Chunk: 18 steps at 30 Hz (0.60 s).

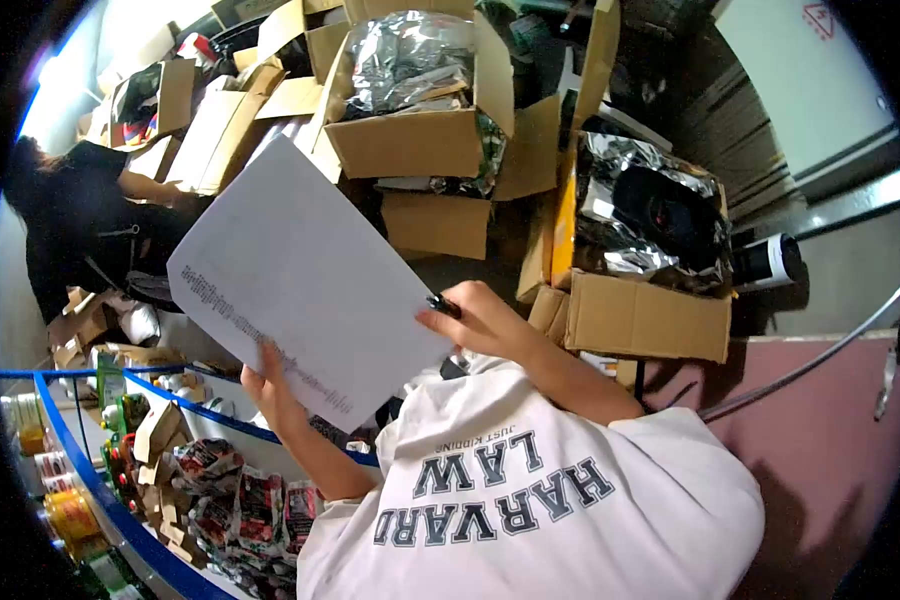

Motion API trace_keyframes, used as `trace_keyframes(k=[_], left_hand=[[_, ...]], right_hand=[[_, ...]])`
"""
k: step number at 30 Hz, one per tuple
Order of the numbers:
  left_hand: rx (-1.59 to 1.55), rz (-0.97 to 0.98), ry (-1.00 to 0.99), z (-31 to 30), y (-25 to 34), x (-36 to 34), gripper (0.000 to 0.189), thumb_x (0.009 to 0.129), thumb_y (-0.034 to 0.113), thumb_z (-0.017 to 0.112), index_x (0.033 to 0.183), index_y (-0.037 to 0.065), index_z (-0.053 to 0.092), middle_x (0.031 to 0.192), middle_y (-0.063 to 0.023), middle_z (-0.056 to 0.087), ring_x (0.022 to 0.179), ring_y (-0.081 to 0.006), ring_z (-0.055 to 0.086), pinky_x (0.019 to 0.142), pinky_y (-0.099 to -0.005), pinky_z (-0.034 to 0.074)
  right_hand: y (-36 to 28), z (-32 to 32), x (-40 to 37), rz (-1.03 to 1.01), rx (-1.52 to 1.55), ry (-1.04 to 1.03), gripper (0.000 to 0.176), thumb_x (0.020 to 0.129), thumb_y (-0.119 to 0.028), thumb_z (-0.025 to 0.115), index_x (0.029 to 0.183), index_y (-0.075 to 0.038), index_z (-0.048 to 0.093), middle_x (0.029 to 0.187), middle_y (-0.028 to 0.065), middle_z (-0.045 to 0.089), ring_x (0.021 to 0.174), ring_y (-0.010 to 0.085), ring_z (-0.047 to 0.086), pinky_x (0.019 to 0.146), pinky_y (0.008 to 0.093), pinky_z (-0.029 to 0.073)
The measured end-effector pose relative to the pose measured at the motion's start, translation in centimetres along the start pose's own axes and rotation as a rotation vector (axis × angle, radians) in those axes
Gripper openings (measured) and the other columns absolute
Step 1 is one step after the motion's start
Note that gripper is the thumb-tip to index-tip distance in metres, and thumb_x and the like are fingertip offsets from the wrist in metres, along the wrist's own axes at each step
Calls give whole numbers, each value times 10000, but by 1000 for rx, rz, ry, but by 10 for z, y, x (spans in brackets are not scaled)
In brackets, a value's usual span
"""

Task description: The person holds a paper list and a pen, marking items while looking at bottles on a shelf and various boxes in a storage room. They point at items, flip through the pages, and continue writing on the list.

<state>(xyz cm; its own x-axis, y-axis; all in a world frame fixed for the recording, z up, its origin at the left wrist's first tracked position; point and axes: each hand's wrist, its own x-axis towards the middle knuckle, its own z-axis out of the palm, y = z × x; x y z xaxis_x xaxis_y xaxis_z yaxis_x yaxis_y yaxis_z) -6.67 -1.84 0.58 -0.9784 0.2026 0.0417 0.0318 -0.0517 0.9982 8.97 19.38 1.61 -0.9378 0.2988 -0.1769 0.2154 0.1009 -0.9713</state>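
My left hand is closed on the lower left edge of a large white sheet of paper, thumb on top of it. The sheet is tilted in front of my chest, with a line of small dark writing along its lower left side. At its right edge, my right hand is closed around a black pen, fingertips right by the paper. Below both arms shows my white T-shirt with dark lettering.
Open cardboard boxes stand ahead: one holds silvery wrapped packs, another a black cap. A person in black is at the left. Blue-framed shelving with bottles and packets lies lower left. A grey cable crosses the right.
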Motion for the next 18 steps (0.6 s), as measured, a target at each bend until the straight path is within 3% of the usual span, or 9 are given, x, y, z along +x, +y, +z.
trace_keyframes(k=[3,7,10,12,13,15,17,18], left_hand=[[125,58,-138,3,-1,-2,355,769,216,585,989,-44,484,852,-76,559,733,-150,514,637,-293,414],[352,115,-120,13,-3,-4,356,754,160,561,1020,-49,452,881,-97,554,746,-166,511,662,-304,412],[354,82,-164,8,-22,-12,340,767,102,504,1056,-59,427,918,-131,545,781,-202,522,699,-323,415],[513,50,-24,4,-41,-25,363,776,76,471,1094,-83,399,947,-152,536,815,-226,522,717,-333,414],[515,2,-14,4,-42,-35,370,777,75,464,1101,-89,392,954,-158,533,822,-230,521,722,-333,412],[568,-75,-49,-6,-40,-47,347,784,80,448,1084,-88,401,941,-175,536,820,-239,526,731,-328,410],[482,-88,-36,-13,-31,-54,285,784,67,436,1033,-70,425,915,-182,554,809,-251,547,719,-329,414],[490,-59,-25,-17,-28,-54,275,793,62,433,1039,-61,424,910,-160,555,789,-223,546,702,-311,422]], right_hand=[[-8,-1,-6,-100,-126,60,262,799,-189,528,683,46,527,557,105,533,434,120,521,407,254,395],[7,5,-12,-198,-190,54,107,786,-78,503,824,21,508,572,109,537,423,116,516,412,261,391],[15,10,-22,-182,-176,16,138,749,-30,501,873,27,479,636,185,514,496,253,521,476,298,402],[11,8,-27,-123,-158,-66,174,728,-16,502,893,29,471,700,227,488,591,350,503,524,319,404],[26,14,-24,-252,-244,-21,223,736,-20,491,952,34,479,728,218,516,592,317,529,541,302,414],[29,24,-23,-334,-121,18,262,765,-43,477,1017,29,485,690,169,559,514,224,541,495,275,427],[13,23,-25,-102,-77,-135,295,796,-77,464,1070,30,478,655,104,576,451,124,519,432,238,430],[23,29,-21,-117,-34,-121,297,814,-105,451,1076,33,479,633,73,562,406,83,492,386,217,420]])
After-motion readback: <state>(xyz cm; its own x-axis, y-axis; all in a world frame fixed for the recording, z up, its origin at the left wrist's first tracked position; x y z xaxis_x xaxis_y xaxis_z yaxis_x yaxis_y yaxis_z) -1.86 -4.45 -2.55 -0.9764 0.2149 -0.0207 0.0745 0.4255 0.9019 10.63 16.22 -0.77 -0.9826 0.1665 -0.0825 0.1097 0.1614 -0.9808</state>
